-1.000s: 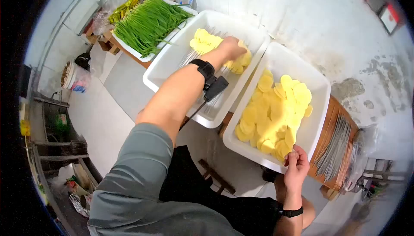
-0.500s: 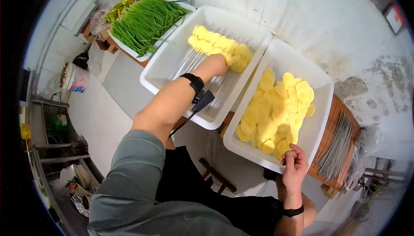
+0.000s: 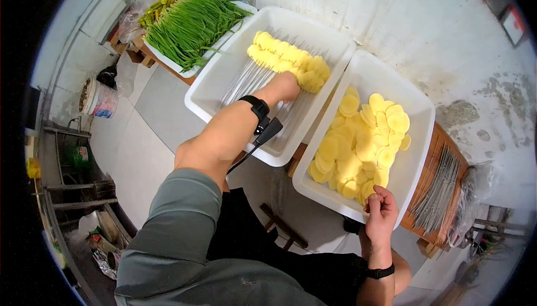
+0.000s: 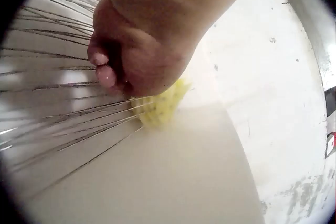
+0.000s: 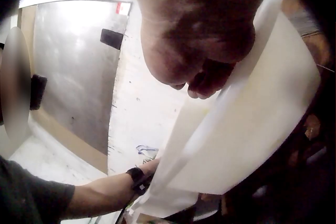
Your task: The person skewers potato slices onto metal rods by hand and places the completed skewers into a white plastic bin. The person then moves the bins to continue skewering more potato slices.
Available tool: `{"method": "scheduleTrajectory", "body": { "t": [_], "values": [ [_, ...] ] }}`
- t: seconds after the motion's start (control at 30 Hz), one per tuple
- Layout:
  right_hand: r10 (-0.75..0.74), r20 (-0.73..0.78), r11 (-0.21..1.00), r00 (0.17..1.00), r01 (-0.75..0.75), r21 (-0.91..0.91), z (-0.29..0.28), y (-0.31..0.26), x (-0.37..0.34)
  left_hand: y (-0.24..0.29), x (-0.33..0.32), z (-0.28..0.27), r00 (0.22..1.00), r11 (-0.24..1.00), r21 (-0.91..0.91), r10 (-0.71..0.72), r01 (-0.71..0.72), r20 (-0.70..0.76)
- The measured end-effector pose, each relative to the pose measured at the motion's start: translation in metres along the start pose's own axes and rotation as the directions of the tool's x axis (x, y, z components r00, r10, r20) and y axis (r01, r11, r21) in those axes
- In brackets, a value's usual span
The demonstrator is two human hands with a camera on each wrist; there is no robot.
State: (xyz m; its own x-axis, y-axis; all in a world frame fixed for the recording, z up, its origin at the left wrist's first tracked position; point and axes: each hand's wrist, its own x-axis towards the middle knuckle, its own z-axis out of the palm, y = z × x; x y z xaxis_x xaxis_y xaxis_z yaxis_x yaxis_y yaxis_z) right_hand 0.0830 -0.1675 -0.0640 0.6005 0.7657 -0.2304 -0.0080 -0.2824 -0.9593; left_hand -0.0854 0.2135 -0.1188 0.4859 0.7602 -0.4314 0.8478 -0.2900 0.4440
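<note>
the left hand is seen within the left white tub, its fingers curled; in the left wrist view, thin skewers appear to be pinched at the fingertips. threaded yellow slices are lined up in a band across the skewers, just beyond this hand. the right hand is positioned at the near rim of the right white tub, its fingers bent and its thumb brought toward them beside the loose yellow slices; whether anything is gripped cannot be told, since the fingertips are shadowed in the right wrist view. the loose slices are heaped inside the right tub. green stalks are laid in a white tray beside the left tub. a bundle of metal rods is placed on a wooden board, beside a clear plastic bag. a black strap is worn on each wrist.
</note>
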Motion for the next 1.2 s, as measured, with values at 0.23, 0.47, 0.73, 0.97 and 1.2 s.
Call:
{"method": "scheduleTrajectory", "body": {
  "t": [0.23,0.47,0.73,0.97,1.2],
  "values": [
    [0.011,0.003,1.000,1.000,-0.011,0.000,0.002,0.000,0.001,-0.002,0.003,0.012,0.983,0.989,0.118,-0.064,0.085,-0.170],
    [-0.004,0.013,1.000,1.000,0.004,-0.019,0.004,-0.001,0.000,0.003,-0.003,0.010,0.960,0.980,0.098,-0.146,0.173,-0.238],
    [0.008,0.025,0.997,1.000,-0.007,-0.071,0.002,-0.003,0.000,-0.002,-0.005,0.014,0.947,0.993,0.102,-0.015,0.051,-0.321],
    [0.030,0.032,0.997,0.999,-0.027,-0.072,0.004,-0.006,0.000,-0.014,-0.001,0.015,0.844,0.997,0.066,0.063,-0.032,-0.533],
    [0.022,0.036,0.995,0.999,-0.019,-0.097,0.004,-0.004,0.000,-0.002,-0.008,0.012,0.898,0.998,0.056,0.016,0.010,-0.440]
  ]
}}
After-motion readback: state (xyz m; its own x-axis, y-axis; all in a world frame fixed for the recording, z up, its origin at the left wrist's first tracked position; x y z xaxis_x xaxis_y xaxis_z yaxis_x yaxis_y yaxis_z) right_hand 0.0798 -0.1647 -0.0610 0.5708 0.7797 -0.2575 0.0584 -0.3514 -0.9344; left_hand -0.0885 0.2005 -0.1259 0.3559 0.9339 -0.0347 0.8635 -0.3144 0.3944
